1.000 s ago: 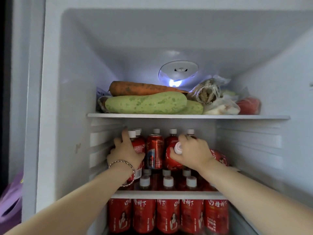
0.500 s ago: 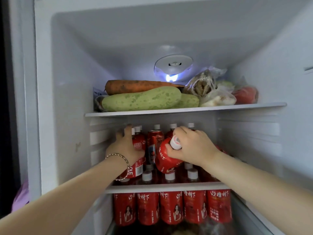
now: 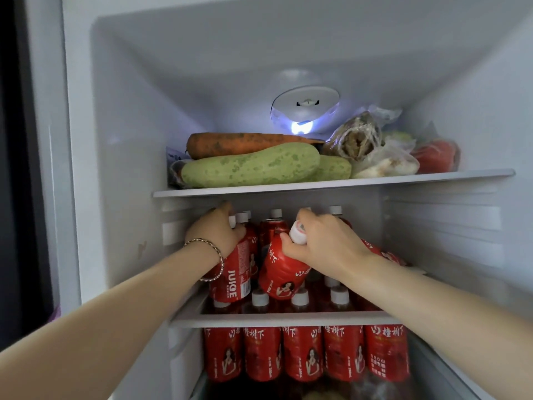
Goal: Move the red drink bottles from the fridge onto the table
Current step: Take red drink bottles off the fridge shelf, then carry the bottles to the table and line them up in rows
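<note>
While your left hand [image 3: 215,235] curls round the JUICE bottle [image 3: 234,277], your right hand [image 3: 326,245] grips the tilted bottle [image 3: 281,274] by its neck, at three o'clock of the first.

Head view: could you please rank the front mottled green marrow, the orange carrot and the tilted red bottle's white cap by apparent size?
1. front mottled green marrow, largest
2. orange carrot, similar length, thinner, partly hidden
3. white cap of the tilted red bottle, smallest despite being nearest
</note>
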Demonstrator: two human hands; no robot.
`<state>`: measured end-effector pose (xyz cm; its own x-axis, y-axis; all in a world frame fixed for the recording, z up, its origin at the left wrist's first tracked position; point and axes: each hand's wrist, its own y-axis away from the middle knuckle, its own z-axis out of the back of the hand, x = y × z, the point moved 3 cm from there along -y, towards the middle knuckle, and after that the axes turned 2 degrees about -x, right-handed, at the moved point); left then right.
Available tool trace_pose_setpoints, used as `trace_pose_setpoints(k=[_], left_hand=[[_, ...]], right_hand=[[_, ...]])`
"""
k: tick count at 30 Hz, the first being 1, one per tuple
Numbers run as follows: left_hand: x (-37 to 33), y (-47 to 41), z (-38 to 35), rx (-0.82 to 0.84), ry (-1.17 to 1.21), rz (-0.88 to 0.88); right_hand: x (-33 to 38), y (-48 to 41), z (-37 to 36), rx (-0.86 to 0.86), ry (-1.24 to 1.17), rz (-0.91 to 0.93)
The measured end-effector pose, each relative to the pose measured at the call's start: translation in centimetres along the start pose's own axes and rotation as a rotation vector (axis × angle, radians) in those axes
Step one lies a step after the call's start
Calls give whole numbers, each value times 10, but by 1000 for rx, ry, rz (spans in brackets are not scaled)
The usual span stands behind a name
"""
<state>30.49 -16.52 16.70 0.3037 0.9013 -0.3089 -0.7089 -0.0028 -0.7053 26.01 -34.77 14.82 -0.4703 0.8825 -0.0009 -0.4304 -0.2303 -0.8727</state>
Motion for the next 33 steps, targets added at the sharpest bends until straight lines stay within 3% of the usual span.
trace_pose_setpoints(k=[6,11,14,18,25,33], left_hand=[[-16,39,32,-128,-164,-150],[-35,71,79,-279,-131,-158],[-46,86,120,-310,-130,-131],[-30,111,160,-155,-169,41],[34,234,206,75,-373,337],[94,469,325,72,-584,692]], right_hand=[[7,6,11,22,-33,2],[23,-8,37,-21,-139,-38],[42,-18,44,87,-238,-42],[94,-7,41,191,-233,191],[211,44,41,272,-581,299],[420,149,86,409,-994,508]])
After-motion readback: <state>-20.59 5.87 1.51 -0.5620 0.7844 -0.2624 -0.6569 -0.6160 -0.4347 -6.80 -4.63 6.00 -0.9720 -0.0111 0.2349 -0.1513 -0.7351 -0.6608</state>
